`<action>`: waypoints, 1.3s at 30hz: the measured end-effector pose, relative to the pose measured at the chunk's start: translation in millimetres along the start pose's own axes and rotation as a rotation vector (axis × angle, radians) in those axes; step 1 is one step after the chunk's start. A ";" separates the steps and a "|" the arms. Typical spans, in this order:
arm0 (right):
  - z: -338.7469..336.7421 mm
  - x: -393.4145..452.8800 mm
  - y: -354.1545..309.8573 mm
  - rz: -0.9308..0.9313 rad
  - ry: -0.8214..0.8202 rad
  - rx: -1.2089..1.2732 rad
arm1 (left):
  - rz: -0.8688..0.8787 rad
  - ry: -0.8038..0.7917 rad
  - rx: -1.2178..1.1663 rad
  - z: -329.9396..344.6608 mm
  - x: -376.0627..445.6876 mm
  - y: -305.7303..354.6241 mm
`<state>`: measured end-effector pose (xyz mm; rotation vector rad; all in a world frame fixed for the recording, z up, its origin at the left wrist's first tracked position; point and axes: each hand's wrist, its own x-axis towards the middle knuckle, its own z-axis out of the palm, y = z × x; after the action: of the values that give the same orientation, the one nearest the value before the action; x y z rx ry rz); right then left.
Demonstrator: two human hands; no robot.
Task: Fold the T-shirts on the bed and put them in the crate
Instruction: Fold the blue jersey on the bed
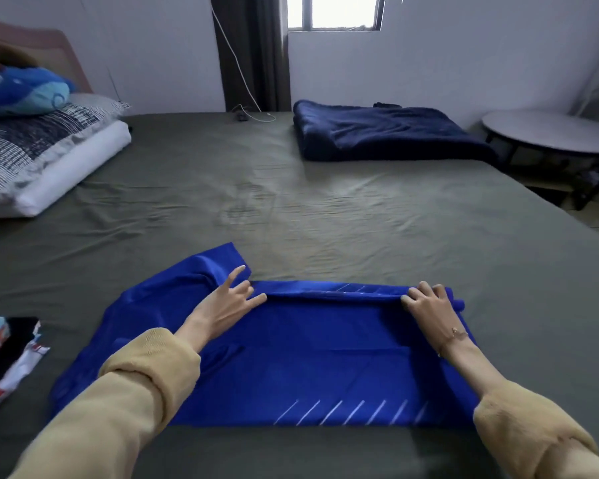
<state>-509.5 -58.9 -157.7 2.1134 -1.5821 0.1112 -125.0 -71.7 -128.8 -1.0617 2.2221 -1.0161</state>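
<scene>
T-shirt (291,357), blue with white diagonal stripes: lies spread on the bed (291,202), long side across the view, far edge already turned over toward the near edge as a narrow fold.

Left hand (223,304): on the far edge of the T-shirt, left end of the fold, fingers splayed and mostly straight, pressing cloth down beside the loose sleeve (208,264). Right hand (427,304): on the far edge, right end, fingers curled over the fold and pinching it.

Step judged in hand: lengthwise fold, barely begun. Task early; crate not in view.

To do it well:
- Lift both ends of the fold together, keep the edge taut between the hands, no sag in the middle.
- Tuck the sleeve inward first; sticks out beyond the far-left corner and will bunch otherwise.
- Lay far edge parallel to near edge, using the stripes as a check.
- Smooth outward from centre before the next fold; thin slippery cloth, likely to creep.

Left of the T-shirt: small stack of folded clothes (4,354). Well beyond it: navy blanket (377,133).
</scene>
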 end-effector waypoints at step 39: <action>-38.6 -33.7 -72.3 0.254 -0.680 0.531 | -0.332 -0.365 -1.104 -51.0 -36.3 75.6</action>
<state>-445.3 2.1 -160.0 2.4915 -2.4372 -0.1375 -172.0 10.9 -153.3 -1.8945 2.2746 0.4355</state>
